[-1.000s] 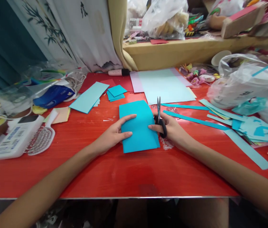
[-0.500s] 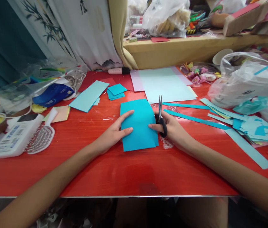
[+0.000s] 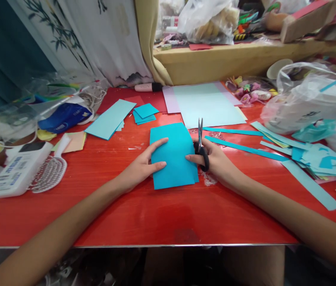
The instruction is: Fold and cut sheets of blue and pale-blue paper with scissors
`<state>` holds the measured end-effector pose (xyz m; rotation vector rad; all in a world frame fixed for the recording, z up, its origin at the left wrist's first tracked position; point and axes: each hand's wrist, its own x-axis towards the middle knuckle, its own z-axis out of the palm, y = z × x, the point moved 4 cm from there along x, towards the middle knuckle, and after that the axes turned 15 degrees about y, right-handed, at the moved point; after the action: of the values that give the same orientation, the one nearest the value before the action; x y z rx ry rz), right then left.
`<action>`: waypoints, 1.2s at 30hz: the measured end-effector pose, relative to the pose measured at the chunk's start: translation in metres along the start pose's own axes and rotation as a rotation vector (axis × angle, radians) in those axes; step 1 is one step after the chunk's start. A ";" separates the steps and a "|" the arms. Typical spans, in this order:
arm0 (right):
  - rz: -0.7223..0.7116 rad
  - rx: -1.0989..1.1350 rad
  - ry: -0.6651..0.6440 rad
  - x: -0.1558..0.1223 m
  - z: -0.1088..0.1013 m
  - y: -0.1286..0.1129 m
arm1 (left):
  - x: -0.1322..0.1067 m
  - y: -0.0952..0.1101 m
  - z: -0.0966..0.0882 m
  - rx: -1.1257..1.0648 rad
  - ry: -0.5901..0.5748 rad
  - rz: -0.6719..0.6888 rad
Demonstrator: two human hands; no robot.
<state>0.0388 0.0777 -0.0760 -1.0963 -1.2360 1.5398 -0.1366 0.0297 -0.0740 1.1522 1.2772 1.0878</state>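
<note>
Sheets of bright blue paper (image 3: 173, 159), at least two layers slightly out of line at the lower right corner, are held above the red table (image 3: 120, 222). My left hand (image 3: 144, 163) grips their left edge, thumb and index finger on top and the other fingers hidden beneath. At the right edge, my right hand (image 3: 212, 157) has its thumb on the paper while also holding black-handled scissors (image 3: 202, 151), blades pointing away from me and nearly closed. Long blue paper strips (image 3: 245, 149) lie beyond my right hand.
Small blue squares (image 3: 145, 113) and pale blue rectangles (image 3: 111, 119) lie at the back left. Large pale sheets (image 3: 206, 103) are behind the hands. Paper scraps (image 3: 325, 161) and a plastic bag (image 3: 301, 103) sit right; a hairbrush (image 3: 50, 174) and a white box (image 3: 19, 171) sit left.
Both hands keep the same hold on the blue paper and scissors. The view has shifted very slightly; nothing else has visibly moved.
</note>
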 end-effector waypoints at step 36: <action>-0.028 -0.081 0.008 0.002 -0.002 0.002 | 0.003 0.000 -0.002 0.050 0.100 0.093</action>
<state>0.0401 0.0794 -0.0780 -1.1314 -1.3123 1.4738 -0.1390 0.0332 -0.0741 1.2178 1.3458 1.1999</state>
